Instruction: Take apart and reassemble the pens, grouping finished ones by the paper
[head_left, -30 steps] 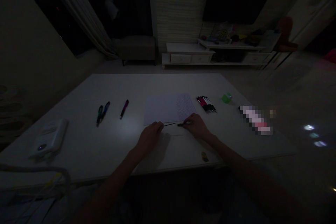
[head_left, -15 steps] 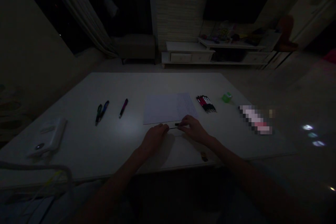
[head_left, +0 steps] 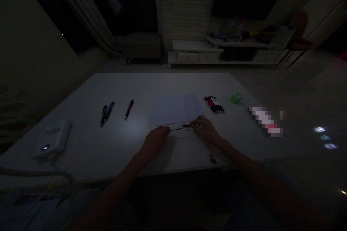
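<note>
My left hand [head_left: 157,136] is closed in a pinch on a thin dark rod [head_left: 176,129], which looks like a pen refill and points right. Opposite it, my right hand [head_left: 204,129] pinches a short dark tube [head_left: 186,125], probably part of a pen barrel. A small gap separates the rod's tip from the tube. Both hands are just in front of a sheet of paper [head_left: 168,110] with handwriting on its right side. Dim light hides the finer detail of both pieces.
On the white table [head_left: 114,158], several pens [head_left: 214,105] lie in a row right of the paper. A purple pen [head_left: 129,109] and two more pens [head_left: 107,113] lie left. Also there: a green object [head_left: 236,98], a white device [head_left: 55,137], a small yellowish item [head_left: 212,158].
Half a second ago my hands came closer, and the rod reached my right fingers. Now they are apart again, my left hand having drawn back left with the rod.
</note>
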Action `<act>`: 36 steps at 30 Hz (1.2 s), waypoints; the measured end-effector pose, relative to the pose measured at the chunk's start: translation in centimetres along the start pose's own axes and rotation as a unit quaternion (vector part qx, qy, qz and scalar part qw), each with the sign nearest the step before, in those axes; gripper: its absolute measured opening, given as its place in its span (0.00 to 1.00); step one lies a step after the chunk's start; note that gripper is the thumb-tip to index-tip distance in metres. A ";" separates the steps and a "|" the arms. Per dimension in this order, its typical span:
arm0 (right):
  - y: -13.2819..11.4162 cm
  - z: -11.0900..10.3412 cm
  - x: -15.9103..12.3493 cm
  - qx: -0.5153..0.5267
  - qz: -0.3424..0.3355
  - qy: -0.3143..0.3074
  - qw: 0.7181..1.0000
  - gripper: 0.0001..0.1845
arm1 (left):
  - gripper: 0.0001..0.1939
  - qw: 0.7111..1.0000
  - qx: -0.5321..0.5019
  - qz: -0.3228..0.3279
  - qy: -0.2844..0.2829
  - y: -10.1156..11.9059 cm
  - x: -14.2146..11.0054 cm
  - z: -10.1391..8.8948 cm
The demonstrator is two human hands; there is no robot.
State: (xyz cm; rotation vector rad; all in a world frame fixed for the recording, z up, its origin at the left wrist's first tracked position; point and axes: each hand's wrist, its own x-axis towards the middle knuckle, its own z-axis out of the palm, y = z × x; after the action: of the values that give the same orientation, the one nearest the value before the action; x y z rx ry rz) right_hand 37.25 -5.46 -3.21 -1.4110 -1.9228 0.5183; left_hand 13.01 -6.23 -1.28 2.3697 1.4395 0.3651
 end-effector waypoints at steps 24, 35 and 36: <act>1.4 -2.3 -1.7 -0.048 0.003 -0.089 0.995 0.04 | 0.11 0.998 -0.056 0.030 -0.015 0.9 0.0 1.5; 1.7 -0.6 -1.0 -0.044 -0.027 -0.013 0.999 0.06 | 0.18 0.982 -0.023 0.171 0.078 1.4 0.3 4.8; 1.9 -0.9 -1.0 -0.042 -0.027 -0.004 0.999 0.06 | 0.16 0.980 -0.035 0.173 0.091 1.3 0.4 4.9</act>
State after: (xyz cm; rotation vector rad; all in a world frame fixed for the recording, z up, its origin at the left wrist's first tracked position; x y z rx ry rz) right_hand 39.31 -5.81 -4.10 -1.4057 -2.0050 0.4237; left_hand 16.18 -7.16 -5.18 2.5826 1.0579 0.7255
